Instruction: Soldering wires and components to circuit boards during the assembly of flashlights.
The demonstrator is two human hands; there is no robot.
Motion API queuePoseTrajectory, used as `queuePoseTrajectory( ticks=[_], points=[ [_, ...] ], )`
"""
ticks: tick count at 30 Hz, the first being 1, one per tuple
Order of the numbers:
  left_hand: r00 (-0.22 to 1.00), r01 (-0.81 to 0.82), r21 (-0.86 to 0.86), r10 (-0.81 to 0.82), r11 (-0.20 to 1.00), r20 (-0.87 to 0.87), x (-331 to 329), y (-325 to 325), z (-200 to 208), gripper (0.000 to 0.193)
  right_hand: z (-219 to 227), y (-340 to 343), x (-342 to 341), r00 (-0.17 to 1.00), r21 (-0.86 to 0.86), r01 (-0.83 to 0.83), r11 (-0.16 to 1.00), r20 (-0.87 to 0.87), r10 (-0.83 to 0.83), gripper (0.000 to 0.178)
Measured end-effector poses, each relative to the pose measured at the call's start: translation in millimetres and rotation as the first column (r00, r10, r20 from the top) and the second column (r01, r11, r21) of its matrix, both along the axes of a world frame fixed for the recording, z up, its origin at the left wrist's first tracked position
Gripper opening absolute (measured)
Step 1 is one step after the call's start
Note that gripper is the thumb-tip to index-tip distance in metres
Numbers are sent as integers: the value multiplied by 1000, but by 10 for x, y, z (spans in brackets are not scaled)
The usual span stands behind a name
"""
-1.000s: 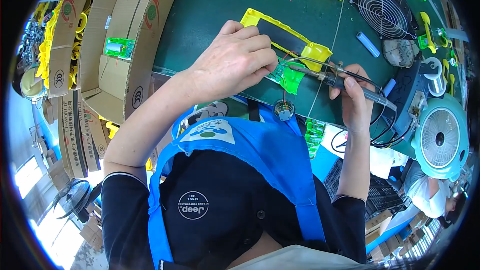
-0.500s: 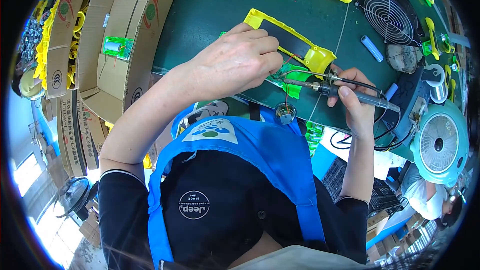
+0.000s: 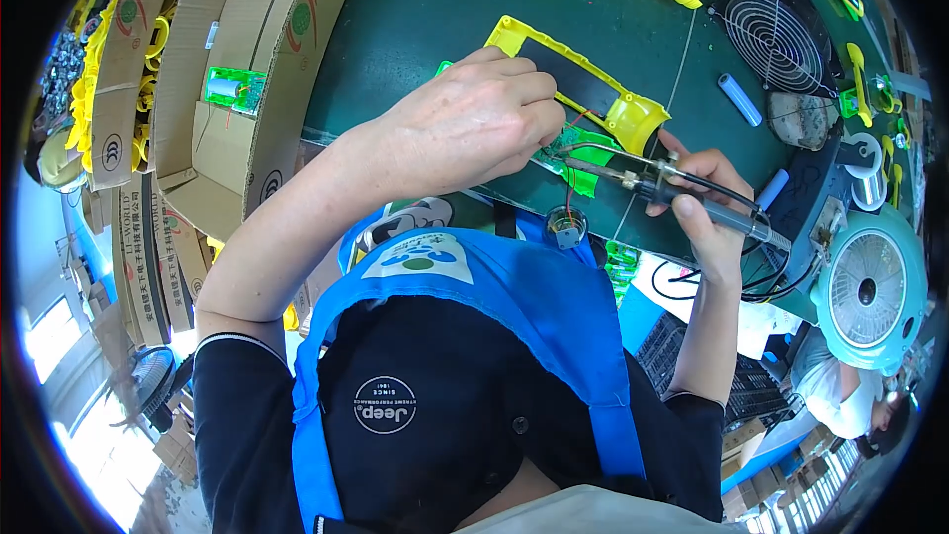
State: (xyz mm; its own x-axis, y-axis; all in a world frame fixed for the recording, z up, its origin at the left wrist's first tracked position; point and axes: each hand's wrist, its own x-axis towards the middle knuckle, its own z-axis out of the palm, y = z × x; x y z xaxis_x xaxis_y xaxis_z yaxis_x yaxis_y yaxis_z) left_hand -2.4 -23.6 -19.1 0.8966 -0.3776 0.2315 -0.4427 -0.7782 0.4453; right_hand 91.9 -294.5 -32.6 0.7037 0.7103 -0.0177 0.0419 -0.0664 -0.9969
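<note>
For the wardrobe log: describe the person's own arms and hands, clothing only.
Both forearms are bare, and the left hand and right hand wear no gloves, rings or watch that can be seen. Short black sleeves end above the elbows, the left one with a thin pale trim at the cuff. A bright blue apron with broad shoulder straps lies over the black shirt.

Fan [image 3: 779, 38] behind frame [image 3: 583, 89], boxes [image 3: 213, 59] left

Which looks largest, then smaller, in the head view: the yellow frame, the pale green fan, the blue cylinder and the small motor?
1. Pale green fan
2. Yellow frame, close to the fan in span, so this order is unsure
3. Blue cylinder
4. Small motor, similar to the cylinder; the fisheye lens distorts sizes.
</note>
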Motion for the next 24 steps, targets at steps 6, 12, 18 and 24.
queuePoseTrajectory(
  ticks=[6, 12, 18, 24],
  points=[
    [1000, 6, -24, -6, 1000, 7, 13, -6, -7, 15, -154, -126, -3, 978, 144, 210, 967, -41, -206, 36],
    [1000, 12, -31, -13, 999, -23, 30, -3, -12, 16, -212, -184, -8, 952, 142, 298, 944, -112, -284, 39],
    [999, 20, -62, -23, 998, -37, 45, 12, -21, 16, -185, -173, 8, 958, 119, 276, 954, -115, -263, 37],
    [999, 20, -63, -23, 998, -40, 40, 28, -15, 15, 33, -39, -98, 996, 52, 88, 995, -6, -88, 26]
  ],
)
